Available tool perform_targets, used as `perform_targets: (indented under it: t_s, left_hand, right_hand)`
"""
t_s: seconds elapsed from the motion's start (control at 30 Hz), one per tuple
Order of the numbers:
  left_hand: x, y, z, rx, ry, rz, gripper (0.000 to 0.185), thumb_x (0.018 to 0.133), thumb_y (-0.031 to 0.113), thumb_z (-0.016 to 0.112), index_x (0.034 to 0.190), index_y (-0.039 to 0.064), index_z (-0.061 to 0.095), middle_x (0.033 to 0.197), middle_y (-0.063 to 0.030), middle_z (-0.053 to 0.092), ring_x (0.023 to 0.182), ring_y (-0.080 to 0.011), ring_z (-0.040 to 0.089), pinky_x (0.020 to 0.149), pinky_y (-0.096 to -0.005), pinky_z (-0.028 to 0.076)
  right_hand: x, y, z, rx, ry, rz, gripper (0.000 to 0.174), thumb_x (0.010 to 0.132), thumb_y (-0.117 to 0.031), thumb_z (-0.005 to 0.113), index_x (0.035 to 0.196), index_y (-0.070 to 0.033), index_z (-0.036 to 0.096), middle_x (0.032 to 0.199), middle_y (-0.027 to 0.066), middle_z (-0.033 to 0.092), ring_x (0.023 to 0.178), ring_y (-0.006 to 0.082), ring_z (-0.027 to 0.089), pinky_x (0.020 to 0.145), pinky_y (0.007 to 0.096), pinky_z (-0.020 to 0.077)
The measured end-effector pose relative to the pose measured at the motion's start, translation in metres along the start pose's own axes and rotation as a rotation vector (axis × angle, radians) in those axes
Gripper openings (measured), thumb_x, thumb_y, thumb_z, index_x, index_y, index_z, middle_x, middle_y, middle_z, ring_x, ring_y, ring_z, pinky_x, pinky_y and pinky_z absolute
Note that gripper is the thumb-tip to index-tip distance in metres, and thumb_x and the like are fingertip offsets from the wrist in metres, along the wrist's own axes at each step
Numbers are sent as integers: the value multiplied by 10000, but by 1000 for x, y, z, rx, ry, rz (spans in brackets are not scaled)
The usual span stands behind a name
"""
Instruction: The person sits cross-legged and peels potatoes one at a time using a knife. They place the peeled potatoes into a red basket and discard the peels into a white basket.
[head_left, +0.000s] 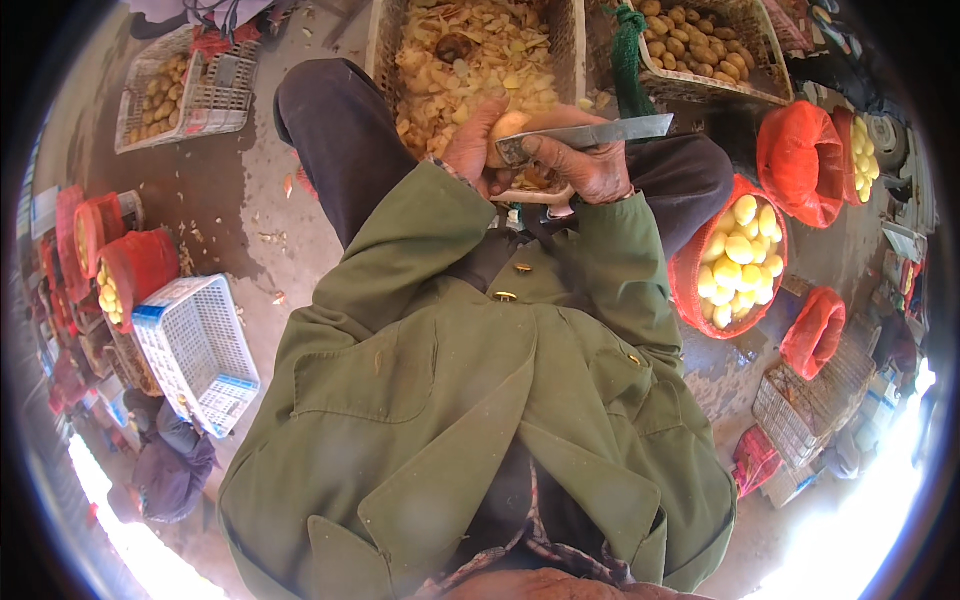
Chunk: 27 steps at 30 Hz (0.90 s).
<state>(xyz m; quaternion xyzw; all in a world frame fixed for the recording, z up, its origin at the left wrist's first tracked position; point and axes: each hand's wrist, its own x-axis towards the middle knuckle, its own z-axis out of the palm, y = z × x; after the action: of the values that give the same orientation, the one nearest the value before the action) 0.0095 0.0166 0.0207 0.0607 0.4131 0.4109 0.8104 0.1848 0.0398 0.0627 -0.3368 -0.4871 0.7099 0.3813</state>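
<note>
A partly peeled potato (507, 136) rests in my left hand (471, 142), with the fingers wrapped around it. My right hand (589, 161) grips a flat metal knife (592, 133). Its near end lies against the potato under my thumb, while the other end sticks out to the right past the hand. Both hands are over a plastic crate (577, 75) between my knees. Potato peelings (487, 67) fill this crate, and a dark brown lump (454, 48) lies on top of them.
To my right stands a red mesh sack (686, 289) of peeled potatoes (739, 259). A crate of unpeeled potatoes (697, 45) is at the upper right, another crate (184, 124) at the upper left. A white-blue crate (199, 337) lies tipped at left. A person (176, 469) is behind it.
</note>
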Motion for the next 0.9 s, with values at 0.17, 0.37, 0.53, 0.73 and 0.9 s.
perform_targets:
  t_s: [0.17,0.37,0.53,0.73,0.9]
  left_hand:
    - [10,3,-25,4,29,-78,464,962,550,521,868,111,637,560,-9,558,343,-107,440,295,-245,310]
    - [17,-7,-53,-67,142,3,413,928,518,580,876,114,648,635,-28,605,378,-114,480,309,-272,360]
    - [-35,5,-18,27,386,144,400,931,489,593,866,97,643,646,-55,615,424,-132,521,332,-285,390]
    - [-18,-9,-60,-126,59,-1,484,961,546,551,984,69,628,752,-122,656,489,-192,578,331,-283,362]
    - [-18,-8,-49,-160,34,87,536,958,603,532,978,77,629,715,-104,637,464,-175,550,326,-266,357]
  right_hand:
    - [17,19,-18,54,-21,50,155,838,-44,779,966,24,723,835,116,728,648,149,662,586,278,535]
    - [36,61,-9,187,-44,7,153,824,-54,785,935,29,722,816,128,728,609,168,662,526,289,534]
    - [42,85,-59,46,341,-52,170,846,-56,755,949,57,681,794,156,729,576,184,670,483,292,535]
    - [33,62,-25,72,268,-42,172,857,-66,748,963,50,676,823,170,728,597,174,660,524,275,531]
    - [12,67,7,234,171,40,174,834,-57,755,941,58,679,830,176,731,620,182,669,545,269,542]
